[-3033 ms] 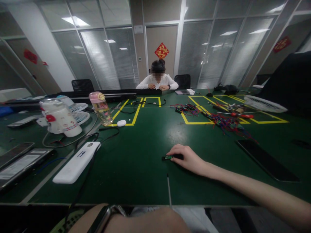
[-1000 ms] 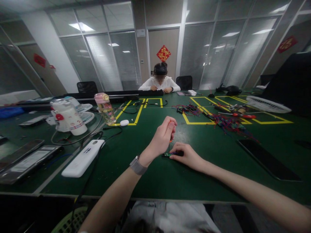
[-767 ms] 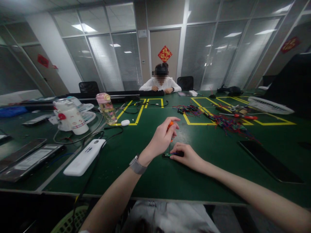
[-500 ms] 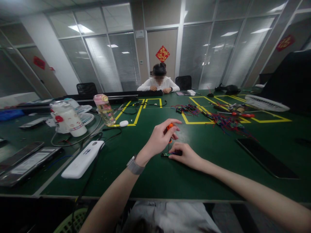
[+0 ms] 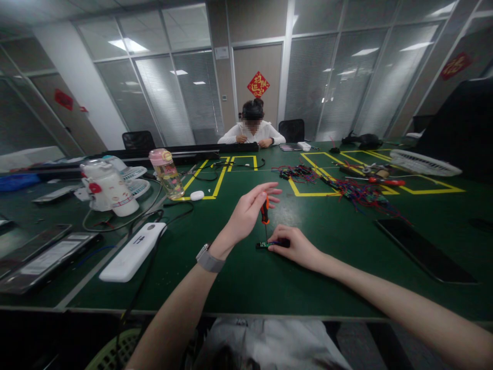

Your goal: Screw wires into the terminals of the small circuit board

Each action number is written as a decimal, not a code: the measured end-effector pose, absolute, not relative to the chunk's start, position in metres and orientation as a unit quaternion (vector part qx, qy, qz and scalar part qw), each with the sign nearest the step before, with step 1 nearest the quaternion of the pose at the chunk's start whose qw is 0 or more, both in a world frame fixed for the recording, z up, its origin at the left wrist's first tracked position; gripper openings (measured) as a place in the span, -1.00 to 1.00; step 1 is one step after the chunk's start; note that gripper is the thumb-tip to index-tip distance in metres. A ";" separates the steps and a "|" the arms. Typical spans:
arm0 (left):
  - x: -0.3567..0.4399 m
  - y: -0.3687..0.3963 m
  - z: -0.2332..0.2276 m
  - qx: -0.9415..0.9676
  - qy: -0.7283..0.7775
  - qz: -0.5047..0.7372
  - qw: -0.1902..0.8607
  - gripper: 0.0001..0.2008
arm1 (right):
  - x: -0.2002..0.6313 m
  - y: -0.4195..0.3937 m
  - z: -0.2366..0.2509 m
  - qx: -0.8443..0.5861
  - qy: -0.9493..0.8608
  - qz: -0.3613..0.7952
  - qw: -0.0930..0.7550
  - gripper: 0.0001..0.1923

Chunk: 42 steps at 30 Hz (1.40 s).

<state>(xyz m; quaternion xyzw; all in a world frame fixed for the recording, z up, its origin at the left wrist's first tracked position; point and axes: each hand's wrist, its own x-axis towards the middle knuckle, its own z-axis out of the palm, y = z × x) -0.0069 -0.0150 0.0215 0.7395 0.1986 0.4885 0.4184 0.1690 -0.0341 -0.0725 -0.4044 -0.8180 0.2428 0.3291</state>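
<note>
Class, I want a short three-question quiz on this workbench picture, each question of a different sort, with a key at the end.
1. True or false: the left hand holds a small screwdriver upright, tip down on the small circuit board.
2. Which thing lies nearest the person's left forearm on the green table? A) the white oblong device B) the pink-lidded bottle C) the bundle of coloured wires
3. Fill in: the right hand presses the circuit board flat against the ____.

Key: 1 true; 2 A; 3 table.
</note>
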 end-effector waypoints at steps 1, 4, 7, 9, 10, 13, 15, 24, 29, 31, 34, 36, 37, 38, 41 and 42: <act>-0.006 -0.016 0.022 0.728 0.196 0.492 0.435 -0.68 | 0.169 -0.034 -0.073 -0.405 -0.818 0.243 0.330 -0.92; -0.001 -0.020 0.023 0.709 0.220 0.515 0.429 -0.78 | 0.169 -0.034 -0.073 -0.404 -0.817 0.241 0.333 -0.93; 0.003 -0.026 0.023 0.718 0.268 0.537 0.352 -0.84 | 0.169 -0.034 -0.074 -0.402 -0.817 0.237 0.339 -0.93; 0.005 -0.029 0.022 0.738 0.300 0.547 0.258 -0.84 | 0.168 -0.034 -0.074 -0.402 -0.815 0.236 0.343 -0.94; 0.005 -0.031 0.022 0.750 0.310 0.546 0.206 -0.84 | 0.168 -0.034 -0.074 -0.403 -0.814 0.236 0.345 -0.94; 0.003 -0.033 0.021 0.789 0.308 0.518 0.119 -0.79 | 0.168 -0.035 -0.074 -0.406 -0.810 0.240 0.348 -0.94; -0.001 -0.033 0.020 0.797 0.293 0.506 0.149 -0.72 | 0.168 -0.035 -0.073 -0.407 -0.809 0.243 0.347 -0.94; -0.011 -0.024 0.023 0.729 0.270 0.518 0.358 -0.79 | 0.168 -0.036 -0.071 -0.417 -0.810 0.241 0.334 -0.91; -0.009 -0.021 0.023 0.740 0.306 0.552 0.233 -0.91 | 0.168 -0.035 -0.072 -0.418 -0.812 0.237 0.331 -0.90; -0.008 -0.022 0.022 0.739 0.308 0.557 0.220 -0.88 | 0.170 -0.034 -0.070 -0.413 -0.816 0.243 0.324 -0.90; -0.010 -0.023 0.018 0.736 0.294 0.560 0.242 -0.81 | 0.174 -0.032 -0.066 -0.391 -0.827 0.266 0.304 -0.86; -0.011 -0.022 0.016 0.731 0.266 0.558 0.289 -0.74 | 0.176 -0.030 -0.064 -0.383 -0.829 0.278 0.299 -0.82; -0.012 -0.021 0.016 0.725 0.249 0.554 0.326 -0.71 | 0.177 -0.030 -0.065 -0.384 -0.828 0.277 0.300 -0.80; -0.013 -0.020 0.015 0.716 0.230 0.547 0.368 -0.70 | 0.177 -0.030 -0.065 -0.389 -0.826 0.273 0.303 -0.80; -0.014 -0.019 0.016 0.678 0.193 0.525 0.477 -0.67 | 0.177 -0.030 -0.068 -0.405 -0.824 0.256 0.304 -0.84; -0.014 -0.019 0.016 0.669 0.191 0.523 0.493 -0.66 | 0.177 -0.030 -0.069 -0.407 -0.824 0.253 0.303 -0.85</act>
